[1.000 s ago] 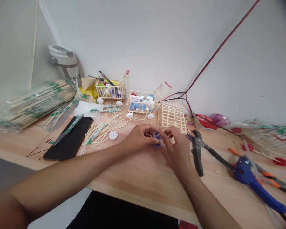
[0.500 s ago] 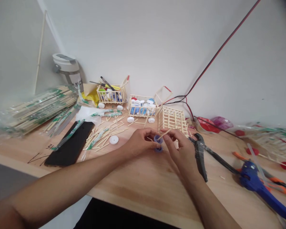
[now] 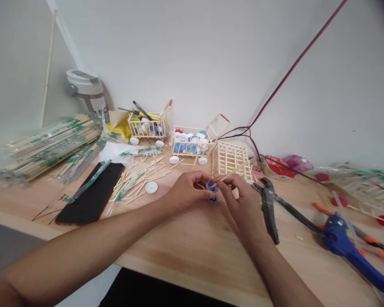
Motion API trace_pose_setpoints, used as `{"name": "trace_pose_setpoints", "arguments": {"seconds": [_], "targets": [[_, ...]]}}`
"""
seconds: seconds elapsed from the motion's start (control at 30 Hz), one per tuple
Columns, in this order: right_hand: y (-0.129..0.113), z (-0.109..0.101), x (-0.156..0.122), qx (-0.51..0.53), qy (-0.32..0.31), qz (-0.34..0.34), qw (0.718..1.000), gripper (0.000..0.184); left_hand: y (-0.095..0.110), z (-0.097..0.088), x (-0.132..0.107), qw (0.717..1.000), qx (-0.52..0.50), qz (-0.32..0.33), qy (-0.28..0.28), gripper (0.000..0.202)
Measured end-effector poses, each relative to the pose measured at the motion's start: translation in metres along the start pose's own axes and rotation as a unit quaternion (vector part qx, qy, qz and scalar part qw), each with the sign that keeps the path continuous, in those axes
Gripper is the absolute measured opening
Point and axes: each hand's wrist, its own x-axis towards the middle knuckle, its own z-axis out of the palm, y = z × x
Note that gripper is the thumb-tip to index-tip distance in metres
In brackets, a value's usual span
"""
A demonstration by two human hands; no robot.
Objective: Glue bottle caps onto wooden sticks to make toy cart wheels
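Note:
My left hand (image 3: 191, 186) is closed, thumb and fingers pinching a blue bottle cap (image 3: 211, 186) in the middle of the view. A second blue piece, or its lower part, shows just beneath. My right hand (image 3: 240, 196) is closed on a thin wooden stick (image 3: 232, 172), whose near end meets the cap's face; whether it passes through cannot be told. Just beyond my hands lies a lattice basket frame (image 3: 233, 157) made of sticks. A white cap (image 3: 151, 187) rests on the table left of my left hand.
Two small stick carts (image 3: 192, 147) holding bottle caps stand along the wall. Cut sticks (image 3: 137, 183), a black phone (image 3: 89, 196) and bagged skewers (image 3: 51, 145) are to the left. Black-handled pliers (image 3: 269, 209) and a blue glue gun (image 3: 342, 243) lie right.
My right hand has shifted slightly left, bringing its fingertips and the stick closer against the blue cap. The view has turned slightly. My left hand keeps its pinch.

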Motion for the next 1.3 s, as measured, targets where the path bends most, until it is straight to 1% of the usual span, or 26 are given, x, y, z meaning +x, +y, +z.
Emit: {"name": "trace_pose_setpoints", "arguments": {"seconds": [0.2,0.33,0.53,0.67,0.77,0.93,1.1,1.3], "targets": [[0.002,0.002,-0.001,0.008,-0.002,0.015,1.000,0.017,-0.001,0.000,0.001,1.000,0.006,0.004,-0.008,0.037],[0.001,0.001,-0.001,0.011,-0.002,0.013,1.000,0.015,-0.002,-0.001,0.001,1.000,0.019,0.006,-0.010,0.038],[0.002,0.001,0.000,0.000,-0.007,-0.004,1.000,0.015,0.006,0.000,-0.002,1.000,0.031,-0.002,-0.002,0.039],[0.002,0.002,0.000,0.009,-0.014,0.005,1.000,0.018,0.009,0.002,-0.004,0.999,0.043,-0.003,0.009,0.037],[0.001,0.002,0.000,0.008,-0.014,0.011,1.000,0.019,0.008,0.001,-0.003,0.999,0.041,0.003,0.006,0.034],[0.001,0.003,-0.001,0.012,-0.005,0.015,1.000,0.018,0.003,0.000,-0.002,0.999,0.043,0.011,0.005,0.035],[0.001,0.003,-0.003,0.005,0.001,0.024,1.000,0.018,0.002,0.000,-0.002,0.999,0.045,0.008,0.002,0.034],[0.001,0.002,-0.001,0.001,0.003,0.010,1.000,0.017,0.003,0.000,-0.002,0.999,0.052,0.009,0.007,0.035]]}}
